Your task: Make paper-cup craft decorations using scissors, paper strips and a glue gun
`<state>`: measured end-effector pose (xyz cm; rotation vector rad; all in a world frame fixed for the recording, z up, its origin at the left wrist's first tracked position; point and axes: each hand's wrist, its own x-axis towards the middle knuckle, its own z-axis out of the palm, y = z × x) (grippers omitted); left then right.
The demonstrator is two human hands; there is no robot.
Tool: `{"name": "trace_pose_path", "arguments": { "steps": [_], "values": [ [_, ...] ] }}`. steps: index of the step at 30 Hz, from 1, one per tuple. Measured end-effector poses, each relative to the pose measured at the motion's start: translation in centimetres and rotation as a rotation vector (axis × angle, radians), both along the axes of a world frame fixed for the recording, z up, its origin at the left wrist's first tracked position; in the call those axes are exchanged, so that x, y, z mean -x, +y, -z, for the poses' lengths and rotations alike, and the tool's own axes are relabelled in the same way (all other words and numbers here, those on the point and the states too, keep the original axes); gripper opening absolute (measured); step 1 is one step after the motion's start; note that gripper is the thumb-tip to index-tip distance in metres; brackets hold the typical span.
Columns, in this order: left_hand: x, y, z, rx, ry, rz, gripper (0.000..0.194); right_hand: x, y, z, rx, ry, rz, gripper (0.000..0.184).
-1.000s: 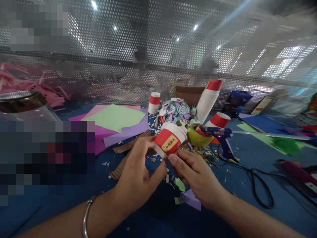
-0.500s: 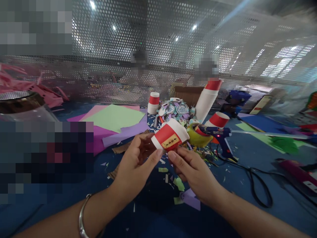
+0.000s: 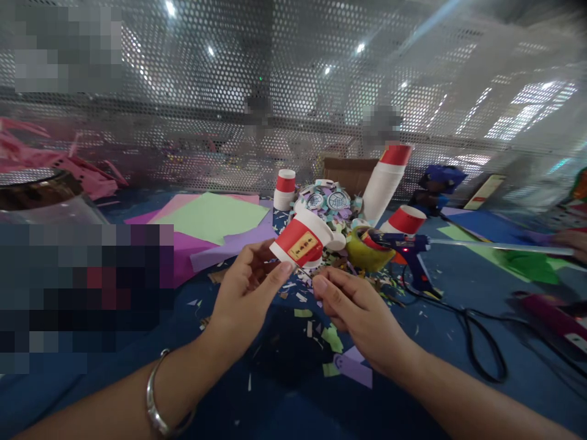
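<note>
A red-and-white paper cup with a gold label is tilted in the fingers of my left hand, its wide white rim facing up and right. My right hand is just right of the cup, thumb and forefinger pinched together. From that pinch a thin dark sliver reaches toward the underside of the cup; its kind is too small to tell. Behind the cup lies a heap of paper cut-outs with printed round patterns. A blue glue gun rests on a yellow tape roll to the right.
A leaning cup stack and a short one stand at the back. Coloured sheets lie left, paper scraps in front. A black cord loops at right, near a purple glue gun. Another person's hand shows far right.
The cup has shifted slightly left and up with my left hand. My right fingers have come away from it, leaving a small gap. Another person's hand has appeared at the right edge.
</note>
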<state>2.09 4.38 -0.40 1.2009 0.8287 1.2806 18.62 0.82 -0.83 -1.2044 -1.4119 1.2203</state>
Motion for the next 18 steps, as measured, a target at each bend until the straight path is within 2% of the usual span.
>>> {"name": "trace_pose_path", "arguments": {
  "steps": [3, 6, 10, 18],
  "values": [
    [0.0, 0.3, 0.2, 0.044, -0.026, -0.019, 0.031, -0.1, 0.1, 0.2, 0.002, -0.007, -0.011, 0.04],
    [0.0, 0.2, 0.4, 0.069, -0.01, 0.024, 0.033, -0.2, 0.1, 0.4, 0.001, 0.005, -0.015, 0.039],
    [-0.2, -0.3, 0.4, 0.024, 0.049, 0.107, 0.029, 0.0, 0.0, 0.5, -0.011, 0.044, -0.006, 0.038],
    [-0.2, -0.7, 0.8, -0.056, 0.108, 0.076, 0.028, 0.2, -0.1, 0.5, -0.023, 0.058, 0.002, 0.039]
  ]
}}
